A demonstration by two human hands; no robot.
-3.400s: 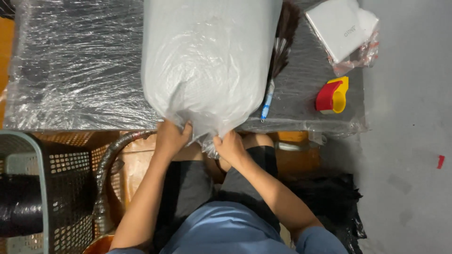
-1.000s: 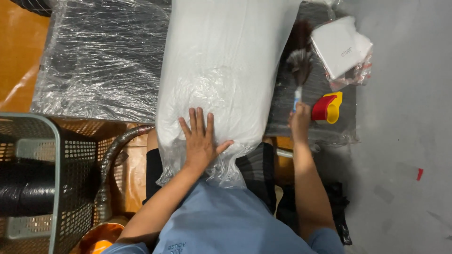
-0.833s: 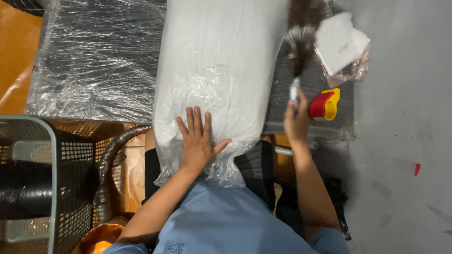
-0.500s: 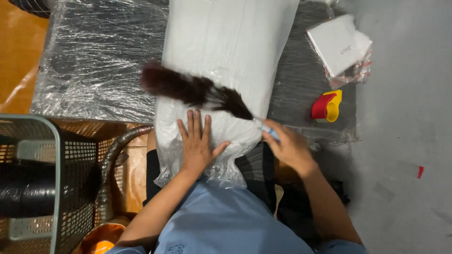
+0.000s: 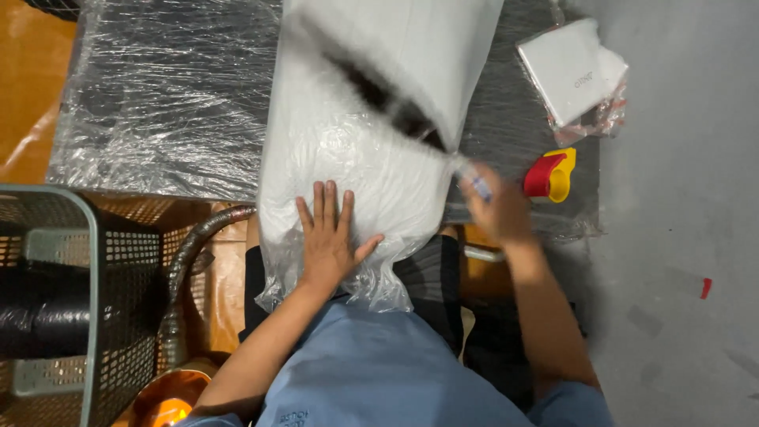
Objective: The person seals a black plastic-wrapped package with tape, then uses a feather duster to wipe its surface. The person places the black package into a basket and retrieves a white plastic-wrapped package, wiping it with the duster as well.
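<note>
The left hand (image 5: 330, 237) lies flat, fingers spread, on one puffy white plastic-wrapped pillow (image 5: 371, 119); the right hand (image 5: 498, 209) grips one blurred dark bristly duster (image 5: 379, 99).

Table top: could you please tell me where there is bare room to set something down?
Free: the plastic-wrapped table left of the bagged pillow. Crowded: the right strip, with the paper packet, red-yellow tape holder, and the right hand swinging a duster. The left hand presses the pillow.

White bagged pillow (image 5: 371, 134) lies lengthwise; dark, blurred duster (image 5: 379, 99) crosses it.
</note>
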